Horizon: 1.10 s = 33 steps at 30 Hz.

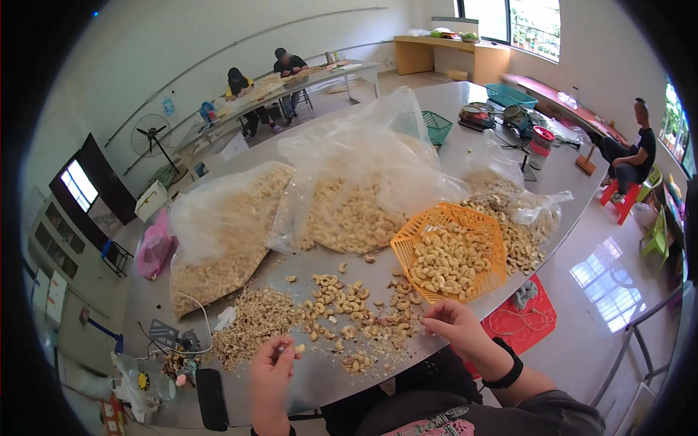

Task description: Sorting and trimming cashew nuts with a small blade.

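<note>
Foreground, 6 o'clock: left hand (274, 363) pinching a single cashew kernel (299, 349) at its fingertips; right hand (451, 322), at 5 o'clock, fingers curled, contents not discernible. Between and just beyond them: scattered cashews (342, 301) on the steel table (465, 109), with a pile of shell fragments (254, 320) at 8 o'clock. Beyond the right hand: orange basket (447, 251) of kernels. Farther, 10 to 1 o'clock: clear plastic bags (349, 196) of cashews, blocking the table's far half.

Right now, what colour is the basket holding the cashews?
Orange; the basket shows best in the head view.
</note>
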Each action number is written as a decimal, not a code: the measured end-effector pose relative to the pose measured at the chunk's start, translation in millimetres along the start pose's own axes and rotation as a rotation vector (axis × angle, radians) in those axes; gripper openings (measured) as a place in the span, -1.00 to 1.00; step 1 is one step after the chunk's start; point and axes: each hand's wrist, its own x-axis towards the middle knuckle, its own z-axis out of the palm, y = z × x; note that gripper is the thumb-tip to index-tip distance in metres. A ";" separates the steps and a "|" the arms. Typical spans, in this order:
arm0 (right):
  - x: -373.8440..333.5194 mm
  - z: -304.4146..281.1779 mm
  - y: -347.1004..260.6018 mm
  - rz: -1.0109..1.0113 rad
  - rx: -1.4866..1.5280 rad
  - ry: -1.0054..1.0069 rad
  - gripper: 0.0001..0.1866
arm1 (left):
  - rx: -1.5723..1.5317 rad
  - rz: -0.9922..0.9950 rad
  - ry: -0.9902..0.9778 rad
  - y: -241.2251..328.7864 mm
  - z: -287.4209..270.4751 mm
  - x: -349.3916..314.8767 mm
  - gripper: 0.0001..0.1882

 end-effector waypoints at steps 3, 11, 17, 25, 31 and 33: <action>1.4 -3.0 3.6 0.035 -0.004 -0.034 -0.84 | 0.286 0.000 0.023 -37.8 -5.5 -6.0 -0.85; 4.3 -11.1 28.7 0.216 0.026 -0.121 -0.83 | 0.843 0.231 0.090 -76.1 -18.4 -45.2 -0.78; 11.6 -15.9 38.5 0.291 0.060 -0.129 -0.82 | 0.685 -0.023 0.145 -74.9 -19.4 -52.6 -0.73; 13.0 -19.9 45.7 0.293 0.059 -0.103 -0.82 | 0.682 -0.048 0.323 -77.2 -4.4 -63.6 -0.74; 18.6 -22.9 47.2 0.303 0.071 -0.119 -0.85 | 0.706 0.109 0.415 -111.5 -9.4 -58.9 -0.86; 18.9 -20.9 44.4 0.309 0.094 -0.135 -0.86 | 0.737 0.126 0.422 -110.4 -11.1 -58.8 -0.87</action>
